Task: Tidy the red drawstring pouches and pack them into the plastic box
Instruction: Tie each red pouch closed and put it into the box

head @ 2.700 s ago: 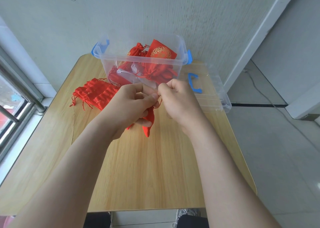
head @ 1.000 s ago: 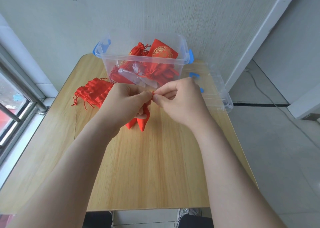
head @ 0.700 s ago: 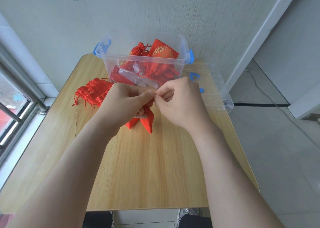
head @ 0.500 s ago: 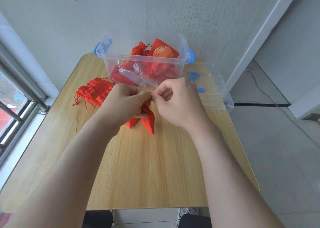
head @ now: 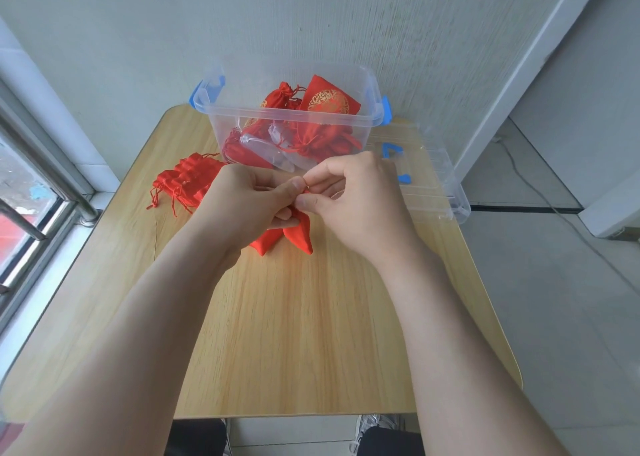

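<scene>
Over the bench (head: 294, 334) my left grip (head: 242, 202) and right grip (head: 360, 199) meet, fingers curled, both pinching the top of one red pouch (head: 302, 235); its body hangs below them. Beyond, to the left, a pile of red pouches (head: 187, 181) lies on the wood. Farther back stands the clear plastic box (head: 291, 120), open, with more pouches inside; its lid (head: 436, 185) lies just to its right

The plastic box (head: 294, 119) stands at the counter's (head: 311, 334) far edge, pouches (head: 322, 140) inside; loose pouches (head: 185, 181) lie front-left, lid (head: 436, 181) right.
</scene>
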The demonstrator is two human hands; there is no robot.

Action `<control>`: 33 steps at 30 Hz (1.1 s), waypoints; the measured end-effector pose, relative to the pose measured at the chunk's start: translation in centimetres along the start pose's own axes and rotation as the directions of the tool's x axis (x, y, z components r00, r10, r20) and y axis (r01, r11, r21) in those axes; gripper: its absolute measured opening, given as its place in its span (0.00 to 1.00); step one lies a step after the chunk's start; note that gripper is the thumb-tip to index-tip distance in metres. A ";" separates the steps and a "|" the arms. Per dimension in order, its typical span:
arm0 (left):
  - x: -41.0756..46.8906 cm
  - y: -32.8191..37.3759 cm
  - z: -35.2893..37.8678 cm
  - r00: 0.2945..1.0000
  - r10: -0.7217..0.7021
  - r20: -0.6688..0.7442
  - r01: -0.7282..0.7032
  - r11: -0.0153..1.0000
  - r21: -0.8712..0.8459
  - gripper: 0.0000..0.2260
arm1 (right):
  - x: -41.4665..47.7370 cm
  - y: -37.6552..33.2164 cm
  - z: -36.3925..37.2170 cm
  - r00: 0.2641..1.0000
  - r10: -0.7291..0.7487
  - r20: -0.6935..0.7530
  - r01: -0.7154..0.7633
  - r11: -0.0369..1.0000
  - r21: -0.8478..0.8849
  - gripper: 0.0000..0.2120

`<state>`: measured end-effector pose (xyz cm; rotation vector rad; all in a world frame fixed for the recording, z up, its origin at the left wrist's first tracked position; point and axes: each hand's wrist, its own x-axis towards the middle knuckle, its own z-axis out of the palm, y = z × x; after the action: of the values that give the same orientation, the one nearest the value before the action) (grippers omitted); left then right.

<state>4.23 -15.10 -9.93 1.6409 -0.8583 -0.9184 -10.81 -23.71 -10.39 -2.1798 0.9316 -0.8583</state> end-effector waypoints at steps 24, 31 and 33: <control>-0.2 -0.2 0.4 0.997 0.028 -0.066 -0.021 0.994 0.112 0.07 | 0.2 0.8 1.1 0.998 -0.046 -0.036 0.044 0.998 -0.045 0.10; -0.4 0.1 0.8 0.994 -0.008 -0.105 0.017 0.996 0.087 0.05 | 0.0 0.8 0.8 0.996 -0.081 0.028 0.084 0.988 -0.128 0.13; -0.4 0.2 0.9 0.992 -0.027 -0.124 0.034 0.998 0.060 0.03 | 0.1 0.9 0.8 0.993 -0.094 0.067 0.105 0.977 -0.186 0.13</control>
<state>3.27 -15.16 -9.85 1.7496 -0.7861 -0.8093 -10.51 -24.05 -11.46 -2.4195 0.9146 -0.7757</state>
